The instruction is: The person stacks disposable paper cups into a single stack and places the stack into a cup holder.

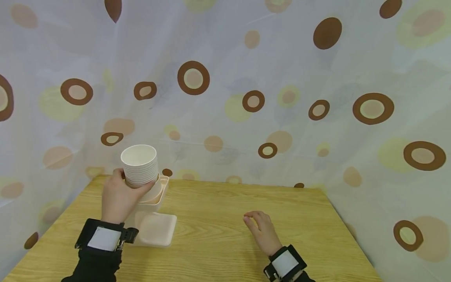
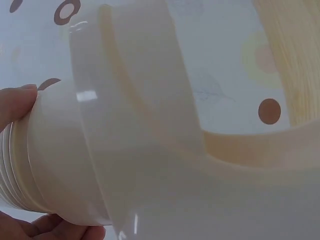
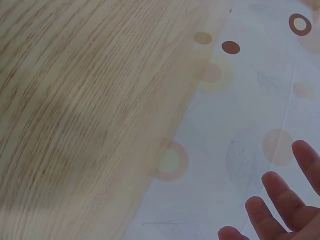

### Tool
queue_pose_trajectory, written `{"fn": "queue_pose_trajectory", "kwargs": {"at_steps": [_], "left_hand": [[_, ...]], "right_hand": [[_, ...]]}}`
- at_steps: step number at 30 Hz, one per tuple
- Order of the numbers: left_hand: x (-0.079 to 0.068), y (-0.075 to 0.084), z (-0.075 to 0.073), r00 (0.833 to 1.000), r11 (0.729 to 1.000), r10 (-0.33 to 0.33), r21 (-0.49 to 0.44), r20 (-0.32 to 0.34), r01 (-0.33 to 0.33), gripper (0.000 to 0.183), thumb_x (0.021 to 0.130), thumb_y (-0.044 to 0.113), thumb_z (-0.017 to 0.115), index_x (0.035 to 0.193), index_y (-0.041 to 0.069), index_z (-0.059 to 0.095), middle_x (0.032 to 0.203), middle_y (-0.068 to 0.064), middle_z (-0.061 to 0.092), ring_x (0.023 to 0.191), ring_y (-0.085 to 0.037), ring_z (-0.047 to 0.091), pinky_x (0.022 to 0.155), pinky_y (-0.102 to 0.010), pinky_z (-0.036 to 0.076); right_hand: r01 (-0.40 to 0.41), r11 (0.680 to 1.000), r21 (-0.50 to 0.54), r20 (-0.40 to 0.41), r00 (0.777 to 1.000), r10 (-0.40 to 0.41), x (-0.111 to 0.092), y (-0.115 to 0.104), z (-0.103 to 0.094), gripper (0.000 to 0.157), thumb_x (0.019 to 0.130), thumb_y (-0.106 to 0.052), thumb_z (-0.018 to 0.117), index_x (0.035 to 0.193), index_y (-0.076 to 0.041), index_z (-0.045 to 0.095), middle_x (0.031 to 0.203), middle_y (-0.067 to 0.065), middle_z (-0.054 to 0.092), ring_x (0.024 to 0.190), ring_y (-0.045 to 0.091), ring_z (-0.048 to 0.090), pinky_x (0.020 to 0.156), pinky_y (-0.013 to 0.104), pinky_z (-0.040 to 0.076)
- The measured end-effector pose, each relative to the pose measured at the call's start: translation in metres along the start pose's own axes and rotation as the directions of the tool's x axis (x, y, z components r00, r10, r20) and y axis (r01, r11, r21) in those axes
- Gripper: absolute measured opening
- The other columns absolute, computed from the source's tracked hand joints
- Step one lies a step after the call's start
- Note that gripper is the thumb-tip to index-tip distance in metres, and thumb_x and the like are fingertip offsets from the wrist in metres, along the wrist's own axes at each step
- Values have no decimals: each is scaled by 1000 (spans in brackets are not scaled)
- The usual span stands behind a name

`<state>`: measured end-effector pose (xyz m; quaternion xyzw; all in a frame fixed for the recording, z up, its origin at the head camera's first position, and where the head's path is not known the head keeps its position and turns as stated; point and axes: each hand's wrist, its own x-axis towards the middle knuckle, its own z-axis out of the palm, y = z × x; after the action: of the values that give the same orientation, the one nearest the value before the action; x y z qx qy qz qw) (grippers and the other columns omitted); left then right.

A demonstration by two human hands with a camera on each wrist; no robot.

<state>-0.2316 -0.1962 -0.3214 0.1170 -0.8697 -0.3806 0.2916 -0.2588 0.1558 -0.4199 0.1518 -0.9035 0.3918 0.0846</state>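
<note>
My left hand grips a stack of white paper cups, thumb on one side and fingers round the other. The cups' mouths face up. Just under and behind the stack is a pale plastic container with a curved cut-out in its rim. In the left wrist view the container's wall fills the middle, close to the bottom of the cups. Whether the stack touches it, I cannot tell. Over the table at the right, my right hand holds nothing, its fingers loosely bent.
A flat, pale square piece with rounded corners is in front of the container; its join to the container is unclear. Both are at the left of the wood-grain table. A white sheet with brown and yellow circles hangs behind and beside the table.
</note>
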Motion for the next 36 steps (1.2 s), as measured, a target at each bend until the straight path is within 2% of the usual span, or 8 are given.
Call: {"fn": "queue_pose_trajectory", "kwargs": {"at_steps": [4, 14, 20, 28, 36], "left_hand": [[-2, -3, 2, 1000, 1000, -4, 11, 11, 4, 83, 68, 41, 78, 122, -13, 45, 117, -34, 56, 108, -46, 50, 89, -62, 44], [-4, -3, 0, 997, 997, -30, -66, 66, 34, 87, 70, 40, 77, 128, -11, 38, 125, -35, 52, 113, -47, 52, 95, -63, 43], [-7, 1, 3, 998, 994, -49, -94, 37, 52, 82, 70, 35, 78, 126, -11, 40, 123, -33, 54, 111, -45, 53, 95, -61, 44], [-10, 0, 8, 1000, 998, -19, -67, -11, 18, 82, 70, 28, 78, 124, -16, 35, 121, -32, 35, 110, -43, 40, 90, -61, 45], [-9, -2, 8, 998, 993, -41, -112, 54, 47, 88, 74, 29, 75, 132, -14, 26, 127, -33, 33, 117, -45, 35, 94, -65, 40]], "right_hand": [[-4, 1000, -1, 8, 1000, 4, 0, 0, 1, 37, 97, -31, 45, 107, -2, 66, 115, 20, 61, 113, 39, 47, 90, 59, 42], [-13, 1000, 14, 24, 1000, 13, 0, -1, 2, 38, 98, -32, 44, 108, -2, 65, 118, 20, 60, 114, 39, 45, 91, 60, 41], [-29, 999, 31, 37, 999, 27, 0, -2, 3, 37, 98, -31, 44, 108, -2, 65, 118, 20, 59, 116, 38, 45, 92, 59, 42], [-25, 999, 42, 44, 999, 23, 0, -1, 4, 38, 98, -33, 43, 108, -3, 65, 118, 19, 59, 116, 39, 44, 92, 59, 42], [-35, 998, 44, 48, 998, 33, -1, 2, 4, 37, 98, -32, 43, 108, -3, 65, 117, 18, 60, 114, 37, 45, 91, 58, 42]]}}
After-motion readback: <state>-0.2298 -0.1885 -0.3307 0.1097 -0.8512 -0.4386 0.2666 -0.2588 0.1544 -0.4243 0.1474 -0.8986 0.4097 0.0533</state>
